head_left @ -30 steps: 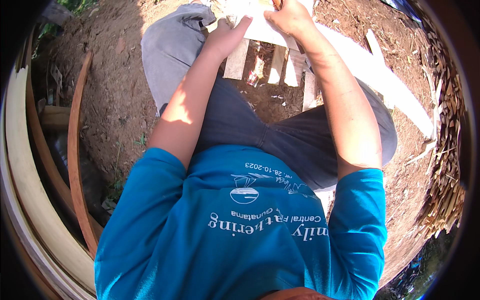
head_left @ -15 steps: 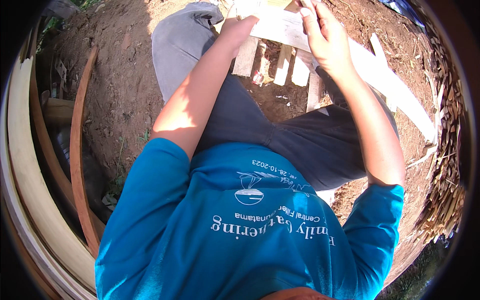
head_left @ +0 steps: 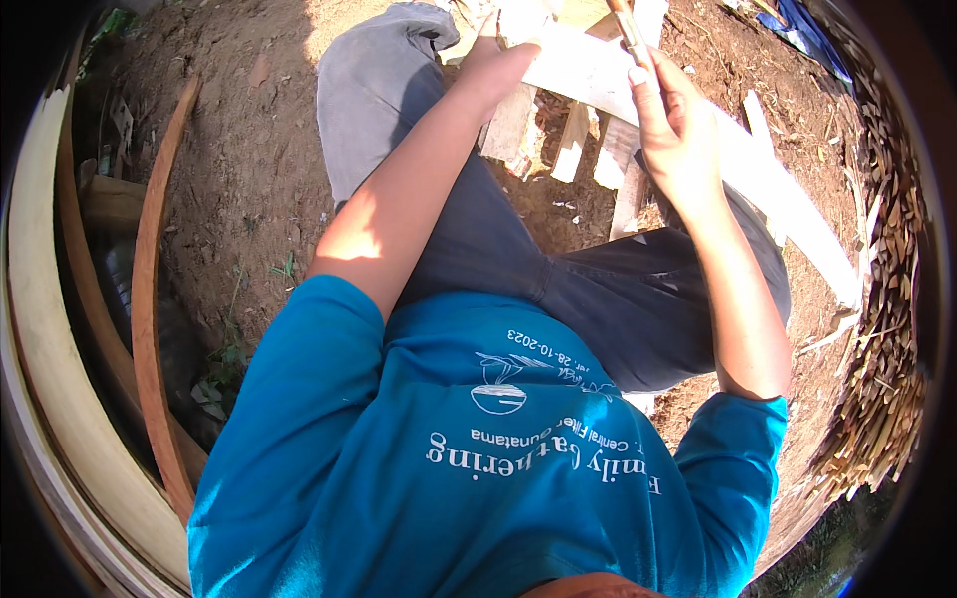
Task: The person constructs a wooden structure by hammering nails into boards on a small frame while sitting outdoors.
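At twelve o'clock, the left hand (head_left: pixel 496 74) laid its thumb over the pale wooden board (head_left: pixel 588 78), twelve to three, seemingly steadying it; finger closure was unclear. Toward two, the right hand (head_left: pixel 684 145) clamped a slim brown handle (head_left: pixel 630 30), probably for control.

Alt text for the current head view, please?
A person's right hand holds up a slender brown stick-like object while the left hand touches a pale board, beyond a blue shirt and dark trousers. Thin sticks are massed at the right, long wooden strips at the left, around bare earth.
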The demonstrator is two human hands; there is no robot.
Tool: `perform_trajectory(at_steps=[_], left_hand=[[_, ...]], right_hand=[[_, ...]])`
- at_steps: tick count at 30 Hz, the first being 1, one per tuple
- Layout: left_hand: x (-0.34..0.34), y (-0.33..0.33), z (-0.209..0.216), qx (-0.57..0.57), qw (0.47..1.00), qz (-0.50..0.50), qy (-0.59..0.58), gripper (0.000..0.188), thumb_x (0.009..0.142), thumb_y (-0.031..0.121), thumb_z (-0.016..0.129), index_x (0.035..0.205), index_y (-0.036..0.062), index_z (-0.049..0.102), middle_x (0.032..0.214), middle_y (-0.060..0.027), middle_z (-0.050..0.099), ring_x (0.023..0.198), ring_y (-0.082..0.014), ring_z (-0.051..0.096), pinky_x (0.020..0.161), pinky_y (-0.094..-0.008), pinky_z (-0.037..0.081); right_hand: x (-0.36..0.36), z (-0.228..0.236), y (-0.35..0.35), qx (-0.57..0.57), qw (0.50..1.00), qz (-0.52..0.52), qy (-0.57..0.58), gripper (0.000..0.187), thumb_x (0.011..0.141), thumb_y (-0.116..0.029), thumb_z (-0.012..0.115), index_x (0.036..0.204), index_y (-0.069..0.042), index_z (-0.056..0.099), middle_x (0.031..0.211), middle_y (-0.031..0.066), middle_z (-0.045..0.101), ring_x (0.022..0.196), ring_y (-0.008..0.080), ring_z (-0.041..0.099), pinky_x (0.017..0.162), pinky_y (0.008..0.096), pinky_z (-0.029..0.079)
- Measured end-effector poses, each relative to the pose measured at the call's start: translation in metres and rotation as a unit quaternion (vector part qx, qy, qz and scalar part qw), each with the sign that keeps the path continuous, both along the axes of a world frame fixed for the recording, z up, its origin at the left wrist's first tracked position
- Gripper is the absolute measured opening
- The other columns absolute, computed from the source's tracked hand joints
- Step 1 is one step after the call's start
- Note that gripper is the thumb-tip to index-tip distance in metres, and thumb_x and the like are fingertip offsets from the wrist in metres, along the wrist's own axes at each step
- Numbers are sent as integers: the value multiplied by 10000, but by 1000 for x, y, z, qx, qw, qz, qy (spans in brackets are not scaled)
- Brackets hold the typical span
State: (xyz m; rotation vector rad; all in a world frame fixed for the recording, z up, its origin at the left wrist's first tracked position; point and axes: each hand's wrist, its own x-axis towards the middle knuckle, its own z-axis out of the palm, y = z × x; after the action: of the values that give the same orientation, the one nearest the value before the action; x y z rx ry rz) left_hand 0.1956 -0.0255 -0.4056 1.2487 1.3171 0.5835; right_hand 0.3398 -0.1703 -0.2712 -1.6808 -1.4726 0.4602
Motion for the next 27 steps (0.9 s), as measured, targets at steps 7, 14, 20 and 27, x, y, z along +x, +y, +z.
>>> perform_trajectory(at_steps=[7, 14, 20, 27], left_hand=[[-1, -12, 11, -17, 989, -30, -147, 569, 874, 239, 699, 1351, -14, 520, 1246, -187, 648, 1141, -261, 642, 967, -403, 501], [-1, -5, -2, -45, 988, -38, -145, 562, 898, 217, 661, 1320, -111, 487, 1237, -202, 634, 1100, -247, 660, 898, -381, 545], [-3, -8, 7, -33, 990, -53, -126, 597, 890, 270, 672, 1312, -112, 494, 1257, -206, 619, 1181, -256, 605, 1011, -403, 469], [-8, -19, 23, -34, 992, -5, -123, 544, 853, 221, 693, 1330, -2, 557, 1219, -141, 662, 1118, -216, 638, 951, -367, 494]], right_hand=[[9, -27, 0, -16, 998, 17, -56, 396, 1065, -264, 541, 1375, -19, 562, 829, -61, 478, 767, 38, 429, 718, 213, 393], [10, -24, 1, 15, 995, 18, -94, 376, 1060, -256, 545, 1348, -16, 577, 829, -23, 530, 775, 52, 472, 708, 216, 397], [-2, 7, 6, 32, 999, 2, -6, 390, 1056, -239, 543, 1357, 9, 569, 971, 60, 648, 921, 144, 593, 849, 296, 462], [-12, 18, 15, 134, 987, -12, 88, 319, 976, -211, 634, 1264, -72, 626, 1055, 181, 670, 948, 301, 654, 847, 412, 519]])
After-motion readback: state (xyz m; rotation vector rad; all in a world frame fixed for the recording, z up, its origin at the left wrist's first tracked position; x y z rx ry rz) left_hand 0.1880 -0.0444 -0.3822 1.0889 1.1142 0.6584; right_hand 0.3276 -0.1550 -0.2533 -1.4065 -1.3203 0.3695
